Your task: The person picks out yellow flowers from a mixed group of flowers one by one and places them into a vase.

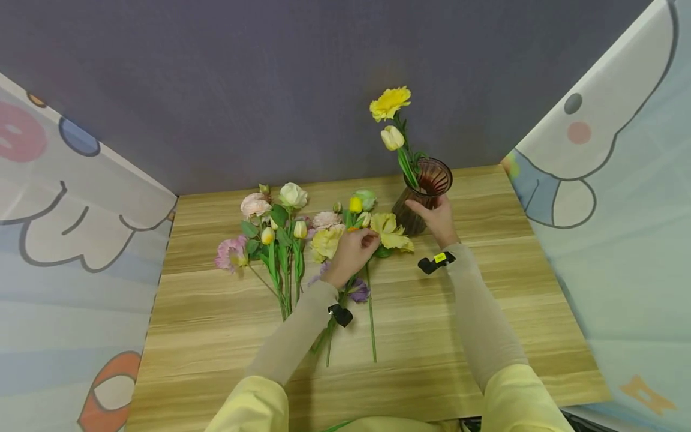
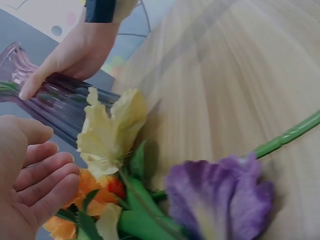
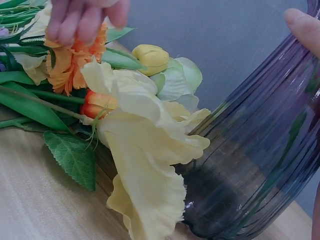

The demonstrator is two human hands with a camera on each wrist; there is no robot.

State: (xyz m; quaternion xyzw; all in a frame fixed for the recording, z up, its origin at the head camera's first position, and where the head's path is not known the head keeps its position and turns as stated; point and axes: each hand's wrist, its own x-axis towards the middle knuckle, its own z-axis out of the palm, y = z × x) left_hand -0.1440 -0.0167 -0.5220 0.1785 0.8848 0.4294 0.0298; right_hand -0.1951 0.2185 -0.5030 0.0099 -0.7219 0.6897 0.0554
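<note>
My right hand [image 1: 439,221] grips a ribbed purple glass vase [image 1: 411,217] near its neck, thumb on the near side. The vase leans on the table, and in it stand a yellow carnation-like flower [image 1: 390,104] and a white tulip [image 1: 392,138]. Above the flower pile is my left hand [image 1: 351,255], its fingers loosely bent and nothing between them in the left wrist view. Close to it lie a pale yellow ruffled flower [image 2: 110,132], an orange flower [image 3: 70,65] and a purple flower [image 2: 215,200]. The pale yellow bloom lies against the vase's base in the right wrist view.
Left of my left hand lies another bunch, with a white rose [image 1: 293,195], a pink flower [image 1: 232,252] and tulips [image 1: 267,235]. A grey panel [image 1: 270,90] rises behind the wooden table [image 1: 216,360]. Printed cloth walls [image 1: 621,252] stand at both sides.
</note>
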